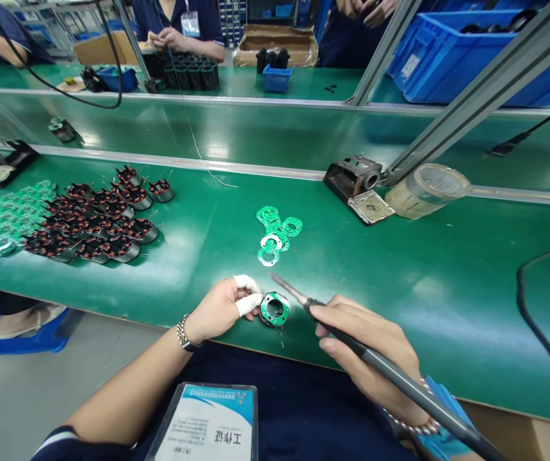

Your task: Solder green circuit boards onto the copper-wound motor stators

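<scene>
My left hand (229,306), with white covers on thumb and forefinger, pinches the edge of a motor stator (275,309) at the front of the green bench. A ring-shaped green circuit board lies on the stator's top, and thin wires stick out below it. In my right hand (371,352) is a soldering iron (332,326), gripped like a pen. Its tip points up and left, just above the stator and apart from it. Beyond the stator lies a loose pile of green ring circuit boards (279,232).
Several wound stators (95,221) and a patch of green boards (25,214) cover the bench's left. At the right stand a soldering iron stand (354,174) with a sponge (371,206) and a clear tub (428,191). A metal post (461,96) slants behind. Co-workers sit across the bench.
</scene>
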Demonstrator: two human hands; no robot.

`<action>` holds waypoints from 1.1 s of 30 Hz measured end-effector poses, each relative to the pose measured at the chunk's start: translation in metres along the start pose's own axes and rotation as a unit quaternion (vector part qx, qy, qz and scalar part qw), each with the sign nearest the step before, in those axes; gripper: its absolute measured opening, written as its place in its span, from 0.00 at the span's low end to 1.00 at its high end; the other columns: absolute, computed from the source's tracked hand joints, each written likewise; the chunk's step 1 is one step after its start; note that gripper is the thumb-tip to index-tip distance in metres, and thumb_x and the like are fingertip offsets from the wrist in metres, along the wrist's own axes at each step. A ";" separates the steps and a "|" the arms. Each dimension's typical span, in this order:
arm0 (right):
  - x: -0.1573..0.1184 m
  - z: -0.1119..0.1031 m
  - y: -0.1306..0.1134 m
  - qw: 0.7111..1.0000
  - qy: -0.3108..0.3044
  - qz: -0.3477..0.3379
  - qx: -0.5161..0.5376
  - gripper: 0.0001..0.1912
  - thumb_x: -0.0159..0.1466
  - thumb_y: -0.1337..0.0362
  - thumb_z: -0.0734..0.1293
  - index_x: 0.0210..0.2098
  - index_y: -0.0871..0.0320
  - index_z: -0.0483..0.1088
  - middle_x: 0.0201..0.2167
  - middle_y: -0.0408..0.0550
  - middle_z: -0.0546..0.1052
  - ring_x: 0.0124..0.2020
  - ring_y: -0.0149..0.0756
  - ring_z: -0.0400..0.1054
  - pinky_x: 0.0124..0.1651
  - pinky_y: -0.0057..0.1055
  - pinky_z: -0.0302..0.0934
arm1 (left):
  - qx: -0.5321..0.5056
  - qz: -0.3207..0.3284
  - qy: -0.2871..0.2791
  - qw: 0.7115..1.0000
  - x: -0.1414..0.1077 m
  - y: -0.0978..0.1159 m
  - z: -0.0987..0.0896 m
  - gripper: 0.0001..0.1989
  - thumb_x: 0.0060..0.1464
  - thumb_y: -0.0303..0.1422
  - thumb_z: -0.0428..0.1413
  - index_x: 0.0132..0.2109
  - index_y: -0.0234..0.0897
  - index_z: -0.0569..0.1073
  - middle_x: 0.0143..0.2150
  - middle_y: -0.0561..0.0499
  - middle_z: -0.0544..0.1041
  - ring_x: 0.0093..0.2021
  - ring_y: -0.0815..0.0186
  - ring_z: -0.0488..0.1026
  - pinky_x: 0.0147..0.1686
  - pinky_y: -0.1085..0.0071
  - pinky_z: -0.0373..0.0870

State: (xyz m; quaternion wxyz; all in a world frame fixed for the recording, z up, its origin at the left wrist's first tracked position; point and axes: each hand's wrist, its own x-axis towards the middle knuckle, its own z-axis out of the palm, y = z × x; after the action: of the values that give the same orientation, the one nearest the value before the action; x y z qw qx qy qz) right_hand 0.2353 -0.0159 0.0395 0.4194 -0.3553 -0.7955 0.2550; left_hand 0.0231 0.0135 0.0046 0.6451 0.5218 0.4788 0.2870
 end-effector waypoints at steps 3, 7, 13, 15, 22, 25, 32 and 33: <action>0.004 0.008 0.012 0.999 -0.019 -0.006 -0.026 0.10 0.61 0.71 0.62 0.42 0.56 0.66 0.27 0.46 0.73 0.27 0.32 0.67 0.30 0.29 0.65 | 0.002 0.002 0.000 1.000 0.001 0.000 0.000 0.08 0.47 0.34 0.55 0.28 0.33 0.66 0.21 0.55 0.69 0.22 0.72 0.68 0.25 0.74 0.67; 0.013 0.018 0.025 0.994 -0.101 -0.037 -0.021 0.13 0.59 0.70 0.64 0.43 0.57 0.63 0.39 0.51 0.74 0.45 0.39 0.65 0.46 0.35 0.64 | 0.030 0.027 0.003 0.999 -0.001 -0.001 0.000 0.08 0.50 0.35 0.53 0.29 0.33 0.66 0.22 0.55 0.69 0.22 0.71 0.68 0.26 0.74 0.67; 0.014 0.022 0.027 0.992 -0.118 -0.021 -0.044 0.15 0.59 0.68 0.64 0.45 0.58 0.62 0.40 0.52 0.72 0.47 0.41 0.63 0.47 0.39 0.64 | 0.264 0.275 0.052 0.923 -0.020 -0.012 0.000 0.06 0.53 0.31 0.53 0.39 0.37 0.73 0.31 0.50 0.73 0.31 0.69 0.70 0.32 0.73 0.67; 0.011 0.023 0.027 0.993 -0.108 -0.017 -0.049 0.15 0.59 0.67 0.65 0.45 0.58 0.61 0.39 0.51 0.72 0.46 0.41 0.63 0.46 0.39 0.64 | 0.297 0.320 0.006 0.899 -0.024 -0.016 0.004 0.07 0.54 0.30 0.53 0.39 0.39 0.74 0.31 0.50 0.73 0.30 0.70 0.70 0.31 0.75 0.67; 0.003 0.030 0.023 0.994 -0.042 -0.003 -0.101 0.15 0.59 0.67 0.64 0.45 0.57 0.60 0.36 0.51 0.71 0.43 0.43 0.64 0.43 0.43 0.65 | 0.219 0.239 0.009 0.946 -0.019 -0.015 0.011 0.05 0.51 0.31 0.55 0.31 0.37 0.74 0.29 0.50 0.72 0.30 0.69 0.69 0.31 0.74 0.66; 0.003 0.032 0.020 0.993 -0.021 -0.002 -0.116 0.14 0.59 0.67 0.64 0.45 0.57 0.60 0.34 0.51 0.71 0.42 0.43 0.64 0.42 0.43 0.65 | 0.082 0.107 0.040 0.990 -0.016 -0.008 0.010 0.05 0.47 0.31 0.57 0.26 0.34 0.72 0.26 0.52 0.72 0.27 0.70 0.68 0.29 0.74 0.67; 0.004 0.034 0.017 0.993 -0.013 0.005 -0.113 0.15 0.58 0.68 0.64 0.45 0.57 0.60 0.34 0.50 0.70 0.41 0.44 0.64 0.40 0.42 0.66 | -0.105 -0.030 0.083 0.991 -0.014 -0.003 0.013 0.08 0.37 0.28 0.62 0.29 0.33 0.73 0.26 0.52 0.76 0.26 0.70 0.71 0.30 0.74 0.69; 0.004 0.035 0.017 0.993 -0.014 0.003 -0.114 0.15 0.58 0.68 0.64 0.44 0.56 0.60 0.34 0.50 0.70 0.41 0.44 0.64 0.40 0.42 0.65 | -0.101 -0.024 0.093 0.990 -0.014 -0.005 0.014 0.06 0.38 0.28 0.61 0.28 0.33 0.73 0.25 0.52 0.76 0.26 0.69 0.71 0.30 0.73 0.70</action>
State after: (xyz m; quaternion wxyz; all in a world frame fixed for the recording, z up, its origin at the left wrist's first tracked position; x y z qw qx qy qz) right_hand 0.2105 -0.0062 0.0113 0.3641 -0.3996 -0.8241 0.1693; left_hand 0.0299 -0.0061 0.0042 0.6536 0.4135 0.5180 0.3654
